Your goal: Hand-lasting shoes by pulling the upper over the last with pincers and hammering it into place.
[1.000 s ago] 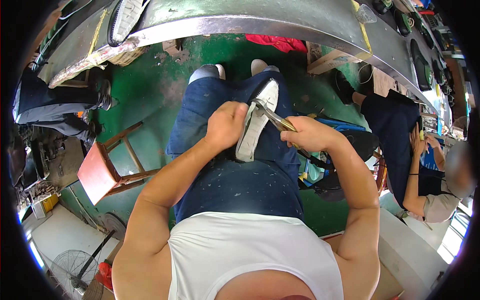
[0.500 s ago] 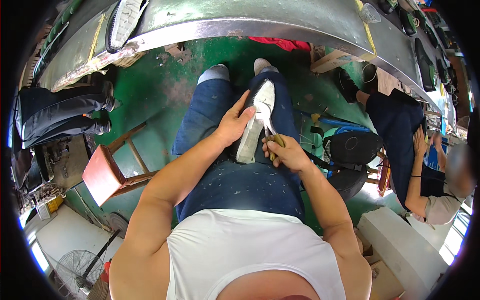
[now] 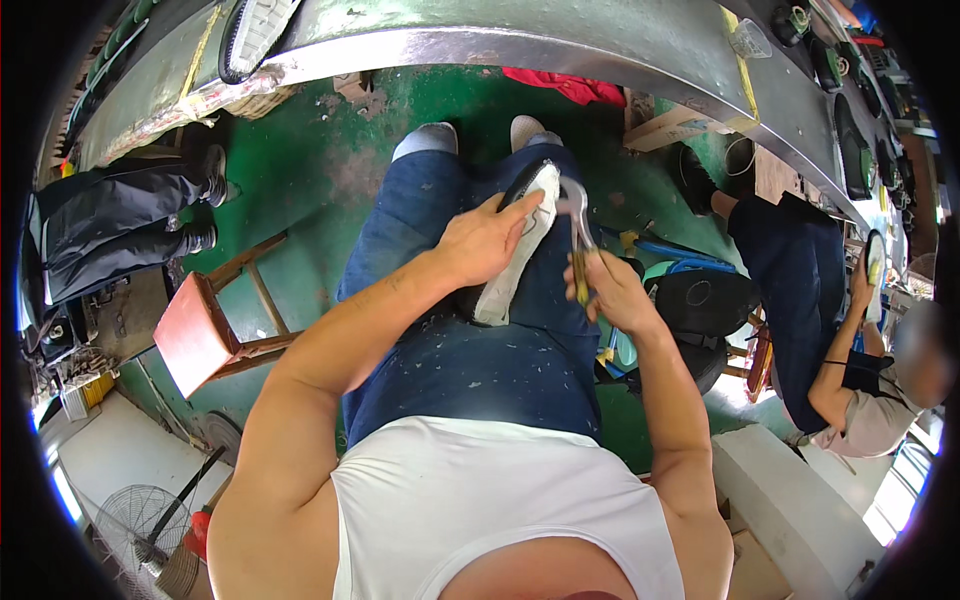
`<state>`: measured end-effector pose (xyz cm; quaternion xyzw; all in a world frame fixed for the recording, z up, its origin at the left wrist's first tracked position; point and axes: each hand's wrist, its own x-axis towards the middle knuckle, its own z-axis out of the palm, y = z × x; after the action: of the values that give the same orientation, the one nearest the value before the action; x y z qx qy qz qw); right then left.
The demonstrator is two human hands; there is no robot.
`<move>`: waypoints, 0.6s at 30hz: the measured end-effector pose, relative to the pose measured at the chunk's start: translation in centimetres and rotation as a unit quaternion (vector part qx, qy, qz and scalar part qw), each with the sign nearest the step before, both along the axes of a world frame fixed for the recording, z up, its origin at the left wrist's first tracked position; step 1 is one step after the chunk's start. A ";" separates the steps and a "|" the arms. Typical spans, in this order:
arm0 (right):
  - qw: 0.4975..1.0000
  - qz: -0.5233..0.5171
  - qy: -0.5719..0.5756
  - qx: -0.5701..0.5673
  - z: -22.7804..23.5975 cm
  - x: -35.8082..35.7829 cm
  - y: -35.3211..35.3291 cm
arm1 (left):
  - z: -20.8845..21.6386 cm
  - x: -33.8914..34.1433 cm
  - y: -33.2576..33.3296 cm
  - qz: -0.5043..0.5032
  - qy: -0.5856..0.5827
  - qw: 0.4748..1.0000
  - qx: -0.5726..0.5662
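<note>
Left hand (image 3: pixel 480 243) clamps long black shoe with off-white underside (image 3: pixel 508 275), bottom up, toe beyond fingers. Right hand (image 3: pixel 615 288) wraps yellow-handled curved steel pincers (image 3: pixel 585 215), head by toe. Probably edge-working step; next calls for steady left hold.

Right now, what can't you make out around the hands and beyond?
All in the head view:
- Held shoe: underside, turned away from the camera; part of its near side, covered by the left hand.
- Pliers: part of the handles, behind the right hand.
- Upper-left shoe: one end, cut off by the upper edge.
- Co-worker's head: blurred.
</note>
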<state>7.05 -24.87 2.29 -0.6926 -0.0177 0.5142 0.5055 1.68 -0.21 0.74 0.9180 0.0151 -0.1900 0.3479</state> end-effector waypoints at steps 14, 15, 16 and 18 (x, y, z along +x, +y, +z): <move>0.915 0.189 -0.346 -0.087 0.2 1.2 2.5 | -3.9 -0.1 1.9 0.150 0.076 0.947 -0.274; 0.936 0.162 -0.295 -0.103 0.8 1.1 1.9 | -4.0 -0.4 2.0 0.161 0.083 0.927 -0.329; 0.930 0.195 -0.287 -0.121 1.6 1.1 1.4 | -4.1 0.0 2.5 0.157 0.110 0.921 -0.338; 0.945 0.205 -0.238 -0.097 2.6 0.7 0.0 | -2.9 0.9 3.1 0.166 0.166 0.904 -0.357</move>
<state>7.75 -24.86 4.85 -0.8216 -0.2292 0.4266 0.3007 2.61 2.85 -2.18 0.6717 0.1560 -0.2713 0.6715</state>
